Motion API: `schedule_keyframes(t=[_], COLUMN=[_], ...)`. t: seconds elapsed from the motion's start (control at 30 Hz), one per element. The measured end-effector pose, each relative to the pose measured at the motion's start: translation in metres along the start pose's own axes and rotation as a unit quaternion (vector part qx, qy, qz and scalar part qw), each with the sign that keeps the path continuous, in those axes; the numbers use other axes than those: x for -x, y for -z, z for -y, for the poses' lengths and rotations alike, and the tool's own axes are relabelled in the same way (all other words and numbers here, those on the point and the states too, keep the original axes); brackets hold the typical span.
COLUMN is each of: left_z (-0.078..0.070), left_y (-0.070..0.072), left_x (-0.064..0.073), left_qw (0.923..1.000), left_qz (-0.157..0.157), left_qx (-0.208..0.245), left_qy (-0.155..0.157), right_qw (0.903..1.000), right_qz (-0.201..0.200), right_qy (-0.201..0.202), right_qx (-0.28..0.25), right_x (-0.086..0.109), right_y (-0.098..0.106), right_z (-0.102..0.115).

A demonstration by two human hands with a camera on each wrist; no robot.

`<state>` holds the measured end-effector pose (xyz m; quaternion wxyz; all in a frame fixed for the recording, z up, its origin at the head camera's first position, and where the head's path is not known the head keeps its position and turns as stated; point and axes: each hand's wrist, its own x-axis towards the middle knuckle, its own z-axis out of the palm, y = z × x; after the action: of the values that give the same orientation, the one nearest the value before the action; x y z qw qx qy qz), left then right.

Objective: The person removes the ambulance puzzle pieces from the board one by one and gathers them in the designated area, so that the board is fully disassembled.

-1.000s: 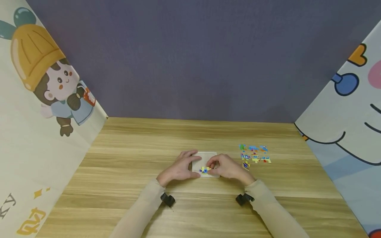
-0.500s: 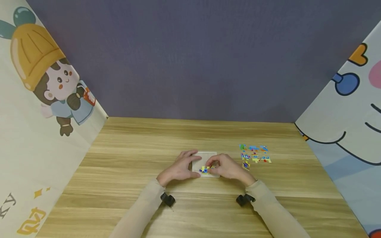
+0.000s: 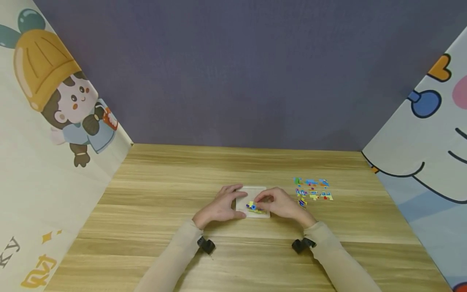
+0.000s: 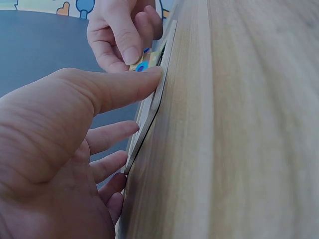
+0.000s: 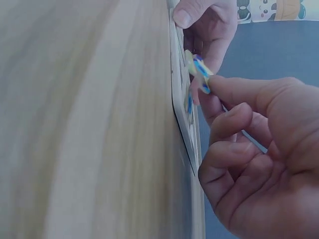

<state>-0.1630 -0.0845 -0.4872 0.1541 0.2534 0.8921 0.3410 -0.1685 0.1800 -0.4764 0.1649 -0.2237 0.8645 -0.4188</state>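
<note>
A small pale tray [image 3: 255, 191] lies on the table between the hands. My left hand [image 3: 219, 206] spans its left side, fingers spread, thumb at the near edge. The right hand [image 3: 279, 202] pinches a yellow and blue jigsaw piece [image 5: 200, 72] between thumb and fingers, tilted just above the tray. In the head view this jigsaw piece [image 3: 252, 206] stands over the tray's near part. Under it, more yellow jigsaw pieces [image 3: 260, 211] lie near the tray's lower right; the fingers partly hide them.
Several colourful jigsaw pieces [image 3: 313, 193] lie in loose rows on the wooden table [image 3: 175, 174], right of the tray. A dark panel [image 3: 233, 81] closes off the back. Printed cartoon walls flank both sides.
The right hand has raised and tilted the pinched jigsaw piece slightly away from the near edge, so more yellow shows in the tray below. The left hand stays in place.
</note>
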Motion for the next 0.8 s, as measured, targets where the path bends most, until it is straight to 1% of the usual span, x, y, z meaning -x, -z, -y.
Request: schedule_keyframes(t=[0.4, 0.57, 0.8], left_z=[-0.001, -0.001, -0.001], left_y=[0.000, 0.001, 0.000], left_x=[0.000, 0.001, 0.000], left_qw=[1.0000, 1.0000, 0.9999], left_qz=[-0.007, -0.005, -0.008], left_qx=[0.004, 0.008, -0.003], left_qy=[-0.004, -0.002, -0.007], right_qw=[0.9993, 0.9982, 0.9979], right_qz=[-0.004, -0.003, -0.021], right_qy=[-0.012, -0.017, -0.016], right_qx=[-0.035, -0.057, -0.060], right_x=[0.005, 0.007, 0.011], right_y=[0.007, 0.009, 0.013], right_z=[-0.006, -0.007, -0.016])
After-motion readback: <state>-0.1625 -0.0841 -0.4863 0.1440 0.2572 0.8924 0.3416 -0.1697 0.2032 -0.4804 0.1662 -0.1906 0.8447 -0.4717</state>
